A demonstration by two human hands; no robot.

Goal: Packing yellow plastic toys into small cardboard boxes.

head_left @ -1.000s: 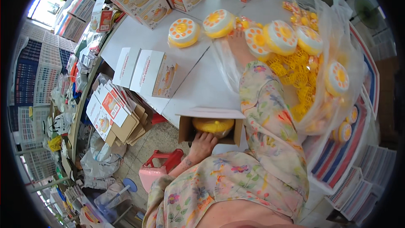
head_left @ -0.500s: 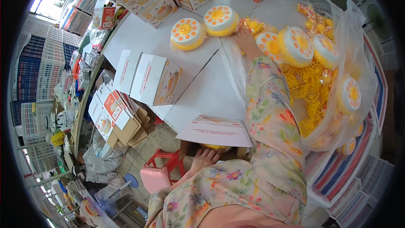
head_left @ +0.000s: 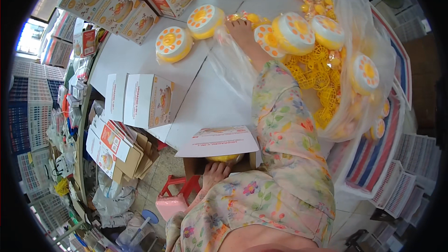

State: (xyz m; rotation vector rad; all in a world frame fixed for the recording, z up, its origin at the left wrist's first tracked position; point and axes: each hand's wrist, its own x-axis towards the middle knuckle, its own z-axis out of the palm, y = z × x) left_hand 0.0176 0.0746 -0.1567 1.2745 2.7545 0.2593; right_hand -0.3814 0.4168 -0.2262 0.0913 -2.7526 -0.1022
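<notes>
Carton (head_left: 217, 142), open at the near edge of the table (head_left: 198, 105) with a yellow item (head_left: 225, 158) inside, is apparently being filled: left hand (head_left: 216, 172) curled at its mouth, right hand (head_left: 240, 30) at small packets (head_left: 254, 19), grip of either indeterminable, next move calling for secure packet pick-up.

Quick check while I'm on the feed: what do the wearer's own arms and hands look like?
Both the left hand and the right hand look bare, with no gloves. The right sleeve is loose, pale fabric printed with multicoloured flowers and green leaves; the left sleeve matches. Any small jewellery is too fine to tell.
</notes>
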